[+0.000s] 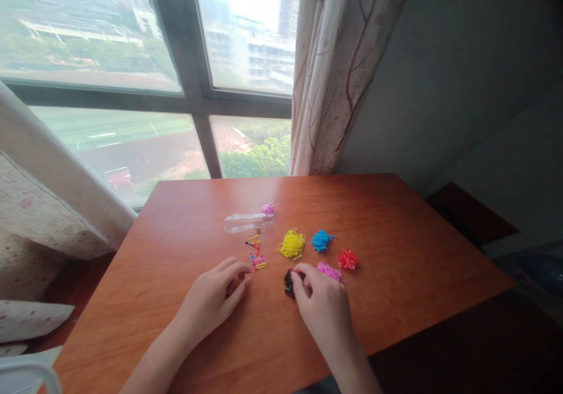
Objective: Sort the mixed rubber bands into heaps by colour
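Small piles of rubber bands lie on the wooden table [396,230]: yellow [291,244], blue [322,240], red [347,259], pink [329,271], black [289,282] and a mixed-colour cluster [256,255]. My right hand [317,302] rests at the black pile, fingertips pinched on some black bands. My left hand [215,293] lies on the table just left of the mixed cluster, fingers loosely curled with the tips close together; what they hold, if anything, is too small to see.
A clear plastic bag [246,222] with a pink clip [268,208] lies behind the piles. Curtains hang at the left and at the back by the window. The table's right edge drops off toward a dark floor.
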Tool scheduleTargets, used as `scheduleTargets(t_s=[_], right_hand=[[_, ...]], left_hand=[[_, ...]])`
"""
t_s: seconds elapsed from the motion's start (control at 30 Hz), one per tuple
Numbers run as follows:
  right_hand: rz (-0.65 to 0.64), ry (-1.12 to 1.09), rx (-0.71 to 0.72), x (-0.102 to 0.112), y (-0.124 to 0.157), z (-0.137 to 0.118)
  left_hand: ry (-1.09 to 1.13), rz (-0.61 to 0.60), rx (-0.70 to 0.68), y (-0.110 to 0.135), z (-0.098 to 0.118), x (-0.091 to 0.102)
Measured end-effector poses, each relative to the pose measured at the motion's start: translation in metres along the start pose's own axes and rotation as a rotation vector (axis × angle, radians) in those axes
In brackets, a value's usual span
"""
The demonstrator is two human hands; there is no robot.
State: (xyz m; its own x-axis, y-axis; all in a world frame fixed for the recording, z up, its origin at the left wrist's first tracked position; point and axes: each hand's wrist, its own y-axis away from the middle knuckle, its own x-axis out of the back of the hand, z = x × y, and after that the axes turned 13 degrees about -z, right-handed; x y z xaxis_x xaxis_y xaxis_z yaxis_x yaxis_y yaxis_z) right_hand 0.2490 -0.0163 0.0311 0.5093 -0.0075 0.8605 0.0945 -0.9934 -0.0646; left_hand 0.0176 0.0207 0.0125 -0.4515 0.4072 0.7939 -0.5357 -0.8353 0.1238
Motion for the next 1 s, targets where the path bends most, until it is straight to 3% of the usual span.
scheduleTargets(t_s=[0.2, 0.37, 0.8, 1.0], right_hand=[[0.157, 0.126, -0.257, 0.042, 0.006, 0.088], [0.139, 0.161, -0.346, 0.047, 0.009, 0.126], [0.131, 0.156, -0.308, 0.042, 0.006, 0.122], [0.167, 0.109, -0.216, 0.042, 0.008, 0.094]], left_hand=[[-0.103, 0.003, 0.008, 0.000, -0.004, -0.001], [-0.121, 0.011, 0.010, -0.001, -0.005, -0.002], [-0.109, 0.003, 0.029, -0.002, -0.003, -0.001], [-0.087, -0.008, 0.047, -0.002, 0.000, 0.000]])
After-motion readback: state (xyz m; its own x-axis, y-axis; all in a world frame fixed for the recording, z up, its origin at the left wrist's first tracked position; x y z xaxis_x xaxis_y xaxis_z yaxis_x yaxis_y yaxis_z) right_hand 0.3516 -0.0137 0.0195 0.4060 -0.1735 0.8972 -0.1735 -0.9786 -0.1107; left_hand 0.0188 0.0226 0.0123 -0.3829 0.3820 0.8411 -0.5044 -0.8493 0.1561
